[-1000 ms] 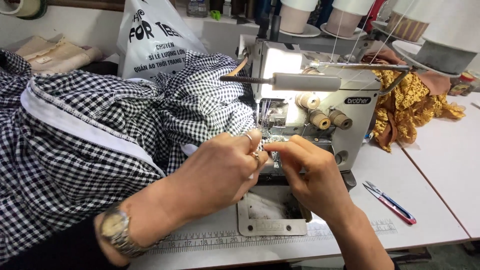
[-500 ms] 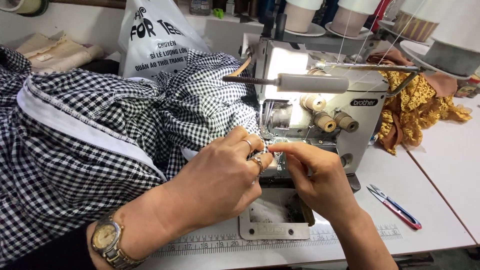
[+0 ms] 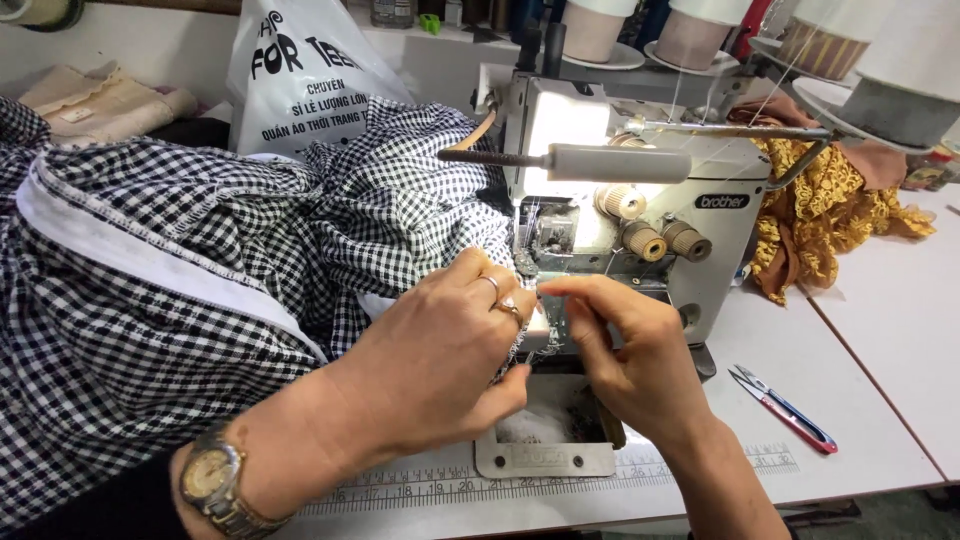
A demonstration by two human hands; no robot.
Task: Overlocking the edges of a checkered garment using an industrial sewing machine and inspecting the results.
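While pinching, hands [image 3: 530,335] (fingertips together).

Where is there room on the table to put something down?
Bare white table lies right of the sewing machine, between the yellow lace cloth and the thread snips. It's crowded left: checked fabric and both hands, left, right.

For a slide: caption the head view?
Both hands pinch checked fabric at an overlock machine.

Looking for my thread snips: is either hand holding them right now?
No: the thread snips lie on the table right of the sewing machine, apart from both hands.
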